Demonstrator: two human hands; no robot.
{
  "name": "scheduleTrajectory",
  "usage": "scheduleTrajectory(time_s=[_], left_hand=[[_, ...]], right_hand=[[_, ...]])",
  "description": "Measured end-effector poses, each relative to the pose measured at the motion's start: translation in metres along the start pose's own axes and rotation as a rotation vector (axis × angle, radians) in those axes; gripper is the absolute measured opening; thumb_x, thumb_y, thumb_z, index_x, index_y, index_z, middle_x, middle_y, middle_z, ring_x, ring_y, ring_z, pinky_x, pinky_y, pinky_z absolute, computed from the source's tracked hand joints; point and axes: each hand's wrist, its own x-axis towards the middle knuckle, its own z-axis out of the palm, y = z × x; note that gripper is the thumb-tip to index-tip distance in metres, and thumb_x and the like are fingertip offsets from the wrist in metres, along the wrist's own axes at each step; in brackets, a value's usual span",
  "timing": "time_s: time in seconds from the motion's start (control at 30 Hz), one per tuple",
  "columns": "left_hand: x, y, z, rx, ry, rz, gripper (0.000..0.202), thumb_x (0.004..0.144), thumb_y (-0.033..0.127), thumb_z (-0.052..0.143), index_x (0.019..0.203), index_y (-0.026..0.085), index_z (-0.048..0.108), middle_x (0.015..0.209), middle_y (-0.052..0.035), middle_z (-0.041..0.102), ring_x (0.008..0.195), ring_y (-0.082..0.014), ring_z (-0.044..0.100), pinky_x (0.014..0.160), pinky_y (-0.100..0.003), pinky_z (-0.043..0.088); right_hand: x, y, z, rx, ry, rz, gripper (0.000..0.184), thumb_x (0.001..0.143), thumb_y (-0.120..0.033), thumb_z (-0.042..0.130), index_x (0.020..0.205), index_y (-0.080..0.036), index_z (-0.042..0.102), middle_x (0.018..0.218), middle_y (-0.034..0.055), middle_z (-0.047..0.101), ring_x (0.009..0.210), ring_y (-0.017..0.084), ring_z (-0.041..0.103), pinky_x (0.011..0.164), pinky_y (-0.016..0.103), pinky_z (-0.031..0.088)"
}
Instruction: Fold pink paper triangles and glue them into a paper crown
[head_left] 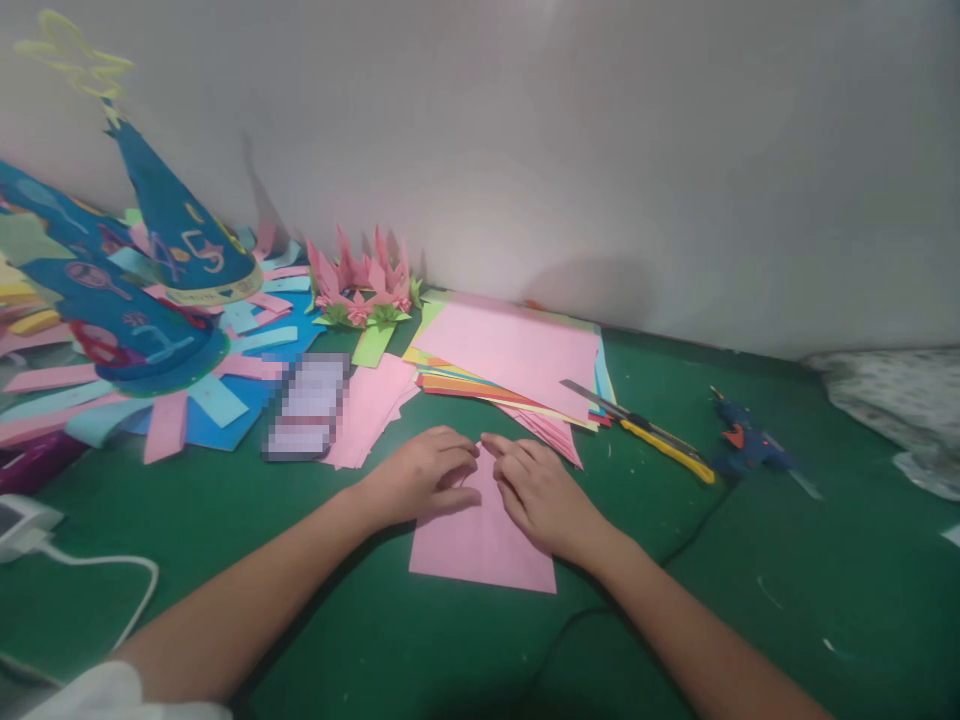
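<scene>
A pink paper sheet [480, 545] lies on the green table [360, 620] in front of me. My left hand [420, 475] rests on its upper left part, fingers curled and pressing the paper down. My right hand [541, 492] lies on its upper right part, fingers bent with the tips meeting the left hand's at the top fold. Both hands press the paper's folded top edge.
A stack of coloured sheets [517, 360] lies behind, with a yellow utility knife [652, 435] and a blue glue gun [754, 445] to the right. Pink paper flowers [364, 280], blue cone hats [180, 225] and paper strips crowd the left. A white cable [97, 565] runs at near left.
</scene>
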Motion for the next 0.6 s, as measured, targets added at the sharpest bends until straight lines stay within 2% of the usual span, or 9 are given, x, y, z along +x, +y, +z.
scheduleTrajectory(time_s=[0.07,0.2,0.3,0.6], left_hand=[[0.0009,0.0017,-0.0031,0.019,-0.033,0.007,0.025,0.084,0.036,0.059,0.091,0.013,0.063,0.095,-0.0101,0.066,0.092,-0.0205,0.058,0.085,-0.035,0.045],[0.0027,0.0012,-0.0037,0.064,-0.012,0.029,0.02,0.091,0.023,0.048,0.088,0.013,0.066,0.094,-0.009,0.068,0.087,-0.0174,0.06,0.085,-0.033,0.044],[0.0035,-0.0013,-0.0036,0.061,0.009,0.054,0.017,0.088,0.018,0.051,0.083,0.014,0.067,0.092,-0.0078,0.069,0.083,-0.016,0.061,0.081,-0.031,0.045],[0.0018,-0.0048,-0.0105,0.024,-0.056,0.04,0.015,0.086,0.018,0.056,0.08,0.016,0.069,0.093,-0.0054,0.071,0.083,-0.0152,0.06,0.078,-0.028,0.045]], right_hand=[[0.0001,0.0004,0.0,-0.002,-0.005,-0.006,0.015,0.089,-0.015,0.041,0.093,-0.017,0.055,0.132,0.0093,0.052,0.098,0.023,0.049,0.083,0.042,0.043],[0.0004,0.0001,-0.0005,-0.025,-0.006,-0.022,0.017,0.09,-0.016,0.04,0.092,-0.017,0.057,0.131,0.0088,0.053,0.095,0.023,0.05,0.08,0.041,0.045],[0.0002,-0.0007,-0.0008,-0.036,-0.001,-0.018,0.018,0.09,-0.016,0.04,0.093,-0.017,0.058,0.13,0.0089,0.054,0.095,0.023,0.05,0.08,0.041,0.045],[0.0011,-0.0008,-0.0028,-0.048,-0.016,-0.008,0.019,0.091,-0.017,0.04,0.096,-0.018,0.059,0.13,0.0081,0.055,0.095,0.022,0.05,0.081,0.04,0.043]])
